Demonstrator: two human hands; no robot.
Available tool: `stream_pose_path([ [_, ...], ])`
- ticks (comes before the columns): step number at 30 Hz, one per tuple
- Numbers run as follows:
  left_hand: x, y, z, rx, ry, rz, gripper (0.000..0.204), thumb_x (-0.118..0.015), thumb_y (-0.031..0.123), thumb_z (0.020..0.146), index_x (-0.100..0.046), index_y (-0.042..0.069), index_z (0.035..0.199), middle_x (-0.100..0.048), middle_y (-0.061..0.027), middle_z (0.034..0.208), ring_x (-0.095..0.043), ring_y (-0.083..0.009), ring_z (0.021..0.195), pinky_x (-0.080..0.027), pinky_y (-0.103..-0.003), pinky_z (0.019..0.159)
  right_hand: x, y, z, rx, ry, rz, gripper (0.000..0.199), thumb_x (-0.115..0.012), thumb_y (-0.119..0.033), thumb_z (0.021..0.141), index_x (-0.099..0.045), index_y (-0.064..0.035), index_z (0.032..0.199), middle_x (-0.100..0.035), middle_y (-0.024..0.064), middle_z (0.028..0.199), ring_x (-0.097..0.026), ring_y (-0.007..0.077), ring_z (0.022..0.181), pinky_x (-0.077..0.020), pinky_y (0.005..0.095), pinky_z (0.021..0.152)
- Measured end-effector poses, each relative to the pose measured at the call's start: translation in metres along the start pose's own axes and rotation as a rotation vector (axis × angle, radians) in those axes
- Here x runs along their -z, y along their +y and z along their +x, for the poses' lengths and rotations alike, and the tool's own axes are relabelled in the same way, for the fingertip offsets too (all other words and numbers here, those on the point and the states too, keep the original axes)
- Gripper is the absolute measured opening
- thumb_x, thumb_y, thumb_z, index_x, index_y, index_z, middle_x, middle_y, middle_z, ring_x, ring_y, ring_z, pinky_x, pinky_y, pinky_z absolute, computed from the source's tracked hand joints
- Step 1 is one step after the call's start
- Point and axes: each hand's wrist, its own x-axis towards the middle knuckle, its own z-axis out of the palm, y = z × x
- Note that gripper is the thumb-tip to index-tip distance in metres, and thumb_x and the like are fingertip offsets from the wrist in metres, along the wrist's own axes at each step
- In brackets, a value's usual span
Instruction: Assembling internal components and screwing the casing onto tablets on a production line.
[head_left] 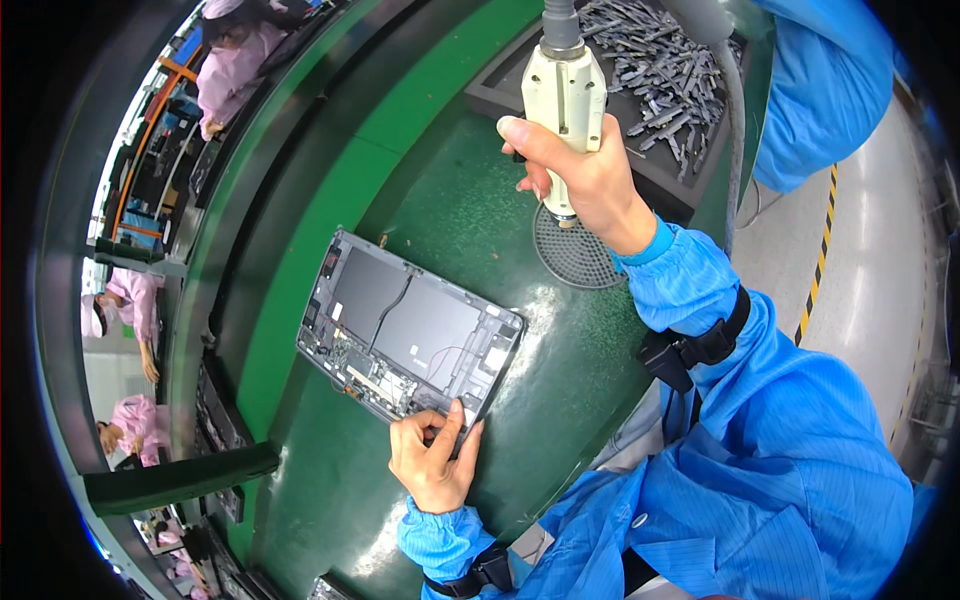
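An opened tablet [410, 320] lies on the green work surface with its inside up, showing a large dark battery, a circuit board and thin cables. My left hand [437, 458] pinches its near right corner between thumb and fingers. Higher up, my right hand [590, 180] is wrapped round a cream handheld power tool [565, 95] with a thick grey cable at its top. The tool is upright, its tip above a round dark perforated disc [575, 250]; whether they touch I cannot tell. Nothing of the tool reaches the tablet.
Beyond my right hand, a dark tray [500, 85] holds a heap of small grey strips [655, 70]. A grey hose [735, 130] hangs beside it. A blue-clothed person [820, 90] is at the right. Across the green line [330, 190], people in pink work at benches.
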Motion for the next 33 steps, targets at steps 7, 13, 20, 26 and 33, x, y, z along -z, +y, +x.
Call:
stream_pose_path([
  [7, 0.001, -0.001, -0.001, 0.010, 0.004, -0.004, 0.037, -0.082, 0.006, 0.055, -0.071, 0.007, 0.091, -0.054, -0.0047, 0.078, -0.046, -0.0185, 0.065, -0.040, -0.030, 0.054, 0.000, 0.009, 0.002, 0.003, -0.008, 0.008, 0.032, -0.069, -0.028, 0.079, -0.060, 0.0015, 0.086, -0.058, 0.0077, 0.070, -0.049, 0.0068, 0.047, -0.0502, 0.0269, 0.051],
  [13, 0.002, 0.001, 0.002, 0.008, 0.005, -0.016, 0.035, -0.082, 0.007, 0.057, -0.071, 0.007, 0.090, -0.053, -0.0044, 0.078, -0.047, -0.0184, 0.064, -0.041, -0.030, 0.054, 0.001, 0.010, 0.003, -0.008, -0.014, -0.013, 0.031, -0.069, -0.029, 0.079, -0.059, 0.0007, 0.083, -0.057, 0.0072, 0.067, -0.049, 0.0080, 0.045, -0.0498, 0.0270, 0.049],
  [20, 0.003, -0.008, -0.002, -0.065, 0.025, 0.036, 0.027, -0.079, 0.008, 0.062, -0.069, 0.008, 0.087, -0.051, -0.0033, 0.075, -0.050, -0.0198, 0.065, -0.043, -0.031, 0.051, -0.008, 0.015, 0.002, 0.090, 0.037, 0.088, 0.030, -0.071, -0.028, 0.079, -0.062, 0.0013, 0.082, -0.058, 0.0064, 0.063, -0.051, 0.0086, 0.044, -0.0488, 0.0257, 0.047],
  [26, -0.001, -0.016, -0.005, -0.073, 0.090, -0.022, 0.030, -0.077, 0.011, 0.061, -0.069, 0.011, 0.090, -0.051, -0.0012, 0.079, -0.052, -0.0178, 0.069, -0.044, -0.031, 0.049, -0.003, -0.016, -0.010, 0.151, -0.093, 0.232, 0.039, -0.056, -0.037, 0.089, -0.059, 0.0019, 0.086, -0.048, 0.0029, 0.055, -0.050, 0.0117, 0.047, -0.0510, 0.0308, 0.052],
  [33, -0.005, -0.021, -0.014, -0.082, 0.135, -0.079, 0.026, -0.076, 0.013, 0.064, -0.070, 0.011, 0.089, -0.050, -0.0010, 0.079, -0.051, -0.0168, 0.070, -0.044, -0.030, 0.051, -0.090, -0.009, -0.089, -0.060, -0.489, 0.432, 0.046, -0.049, -0.039, 0.090, -0.057, 0.0063, 0.089, -0.047, 0.0029, 0.053, -0.050, 0.0129, 0.049, -0.0517, 0.0324, 0.059],
])
